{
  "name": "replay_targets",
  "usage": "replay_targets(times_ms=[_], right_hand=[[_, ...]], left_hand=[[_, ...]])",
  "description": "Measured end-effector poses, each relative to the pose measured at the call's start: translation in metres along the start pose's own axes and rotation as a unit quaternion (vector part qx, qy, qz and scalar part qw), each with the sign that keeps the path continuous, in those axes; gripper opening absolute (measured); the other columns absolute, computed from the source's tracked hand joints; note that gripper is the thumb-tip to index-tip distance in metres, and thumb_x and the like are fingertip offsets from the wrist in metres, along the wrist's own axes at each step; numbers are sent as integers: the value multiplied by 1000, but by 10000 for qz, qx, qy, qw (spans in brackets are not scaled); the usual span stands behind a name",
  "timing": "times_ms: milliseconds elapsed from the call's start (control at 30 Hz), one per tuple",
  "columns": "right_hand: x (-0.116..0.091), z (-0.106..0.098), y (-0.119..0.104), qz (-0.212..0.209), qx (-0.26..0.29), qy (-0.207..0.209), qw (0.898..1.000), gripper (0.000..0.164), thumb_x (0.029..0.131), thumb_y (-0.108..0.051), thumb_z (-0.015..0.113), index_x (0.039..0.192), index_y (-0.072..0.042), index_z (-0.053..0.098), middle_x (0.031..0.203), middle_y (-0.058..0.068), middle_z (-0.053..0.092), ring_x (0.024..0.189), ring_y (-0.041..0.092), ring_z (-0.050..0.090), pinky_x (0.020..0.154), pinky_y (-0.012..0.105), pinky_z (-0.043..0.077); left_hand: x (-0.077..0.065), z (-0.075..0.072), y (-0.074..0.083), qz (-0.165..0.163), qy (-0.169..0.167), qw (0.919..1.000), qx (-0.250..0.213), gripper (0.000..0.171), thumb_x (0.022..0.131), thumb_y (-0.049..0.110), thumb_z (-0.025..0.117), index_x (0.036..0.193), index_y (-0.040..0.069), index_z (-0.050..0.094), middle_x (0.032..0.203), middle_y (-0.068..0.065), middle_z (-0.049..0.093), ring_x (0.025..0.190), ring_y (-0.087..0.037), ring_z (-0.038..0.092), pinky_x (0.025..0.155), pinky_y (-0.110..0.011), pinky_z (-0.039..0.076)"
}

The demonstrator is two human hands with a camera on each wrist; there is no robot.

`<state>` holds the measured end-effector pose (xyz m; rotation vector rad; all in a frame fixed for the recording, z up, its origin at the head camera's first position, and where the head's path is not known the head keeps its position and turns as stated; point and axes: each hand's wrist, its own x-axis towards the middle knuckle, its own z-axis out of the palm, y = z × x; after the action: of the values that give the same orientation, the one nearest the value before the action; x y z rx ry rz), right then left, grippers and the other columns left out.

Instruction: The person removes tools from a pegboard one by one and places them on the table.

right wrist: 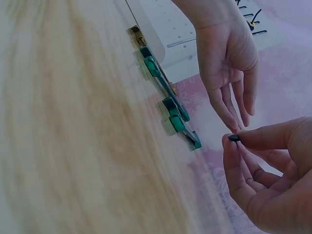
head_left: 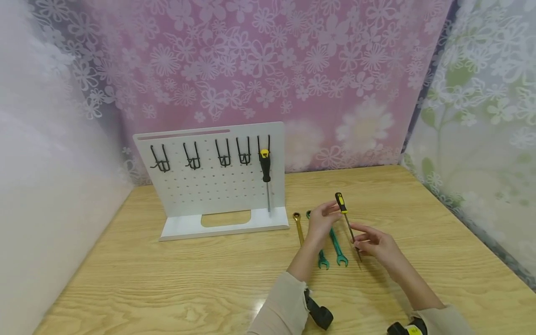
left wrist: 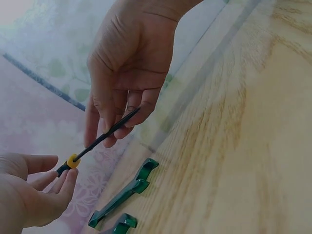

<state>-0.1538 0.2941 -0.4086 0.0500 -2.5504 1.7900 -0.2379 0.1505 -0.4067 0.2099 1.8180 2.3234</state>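
A screwdriver point(head_left: 340, 203) with a black and yellow handle slants above the table, handle end up and away. My right hand point(head_left: 378, 249) pinches its thin dark shaft point(left wrist: 108, 132) between thumb and fingers, near the tip. At the handle end is my left hand point(head_left: 321, 219), its fingers fairly straight and touching the handle by the yellow collar point(left wrist: 73, 161); the thumb stands a little off. In the right wrist view the dark tip point(right wrist: 234, 138) pokes out from the right hand's pinch, and the handle is hidden.
Two green wrenches point(head_left: 337, 246) and a gold wrench point(head_left: 298, 225) lie on the wooden table point(head_left: 176, 284) below the hands. A white pegboard point(head_left: 209, 186) with several black hooks stands at the left; another screwdriver point(head_left: 265, 167) hangs from its rightmost hook. Floral curtains surround the table.
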Motion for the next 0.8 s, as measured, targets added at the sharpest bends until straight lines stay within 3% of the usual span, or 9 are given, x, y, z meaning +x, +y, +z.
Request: replay_targets(times_ms=[233, 400, 800], right_hand=[[4, -1, 7, 346, 164, -91, 9992, 45, 91, 0, 53, 134, 7, 40, 99, 18, 58, 85, 19, 61, 68, 28, 53], [5, -1, 13, 341, -16, -143, 9993, 43, 90, 3, 51, 131, 9, 42, 96, 17, 60, 83, 18, 60, 66, 26, 53], [5, -2, 17, 320, -92, -377, 9987, 43, 91, -1, 53, 130, 13, 40, 99, 19, 60, 80, 19, 62, 66, 28, 54]], left_hand=[[2, -2, -6, -319, -31, 9992, -234, 33, 86, -5, 59, 119, -4, 57, 104, -13, 63, 95, -23, 60, 87, -37, 48], [3, -2, -8, -453, -50, 9988, -174, 33, 87, -4, 57, 120, -6, 55, 105, -16, 62, 97, -26, 59, 87, -38, 48], [1, -3, -14, -767, -483, 9952, 382, 38, 90, 6, 56, 125, -9, 48, 112, -15, 57, 107, -29, 55, 92, -36, 45]])
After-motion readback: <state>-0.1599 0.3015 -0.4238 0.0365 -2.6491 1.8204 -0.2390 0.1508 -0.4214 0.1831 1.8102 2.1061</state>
